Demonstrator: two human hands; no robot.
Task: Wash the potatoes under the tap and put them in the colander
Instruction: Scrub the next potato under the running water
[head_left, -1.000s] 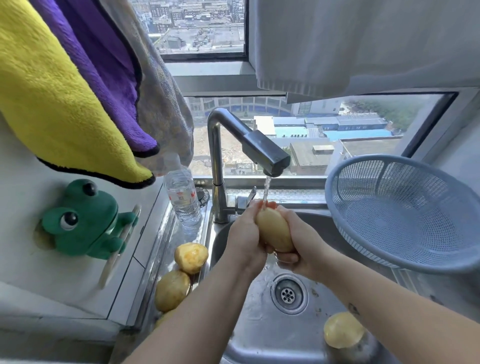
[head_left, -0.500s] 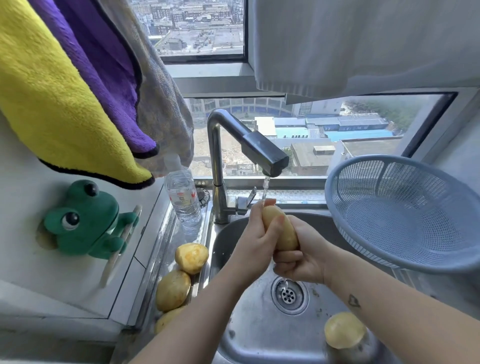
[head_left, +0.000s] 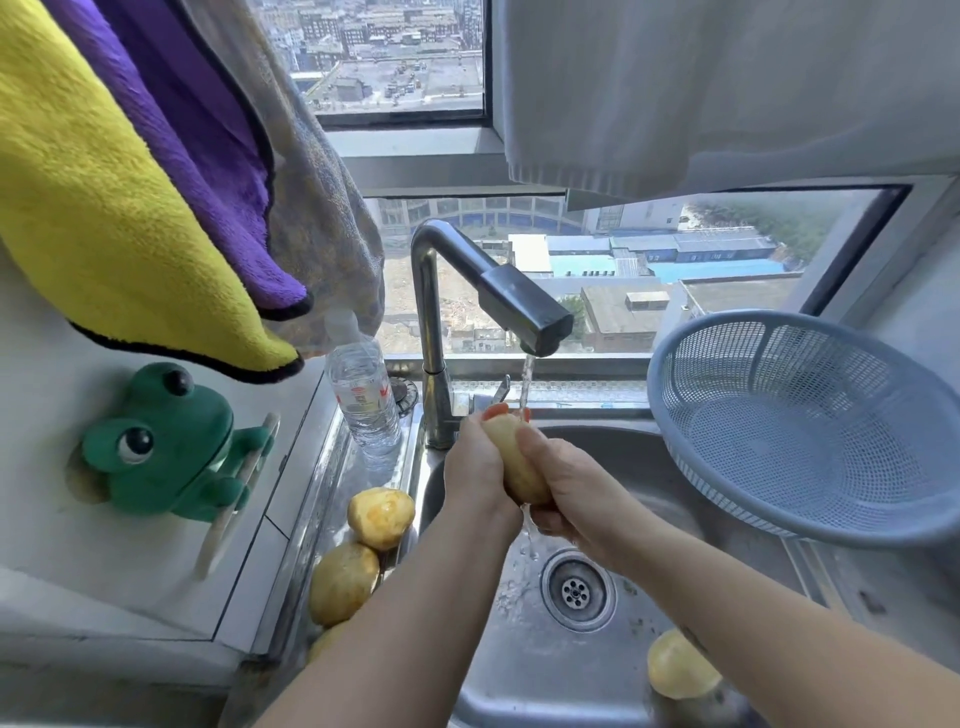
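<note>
Both hands hold one yellow potato (head_left: 514, 462) upright under the thin stream from the steel tap (head_left: 524, 306), above the sink (head_left: 524, 670). My left hand (head_left: 475, 467) wraps its left side and my right hand (head_left: 574, 493) grips its right side and lower end. Water runs off it toward the drain (head_left: 576, 590). Three more potatoes lie on the ledge left of the sink: one (head_left: 381, 517), a second (head_left: 343, 582) and a third (head_left: 324, 639) partly hidden by my left arm. Another potato (head_left: 678, 665) sits at the sink's front right. The blue colander (head_left: 810, 426) stands tilted at the right, with nothing in it.
A plastic water bottle (head_left: 363, 395) stands left of the tap. A green frog holder (head_left: 166, 447) hangs on the left wall. Yellow, purple and grey cloths (head_left: 119, 192) hang overhead at left, a white towel (head_left: 727, 88) at right. The window is behind the sink.
Both hands have rubbed and turned the potato under the stream, shifting their grip. The other potatoes and the colander have not moved.
</note>
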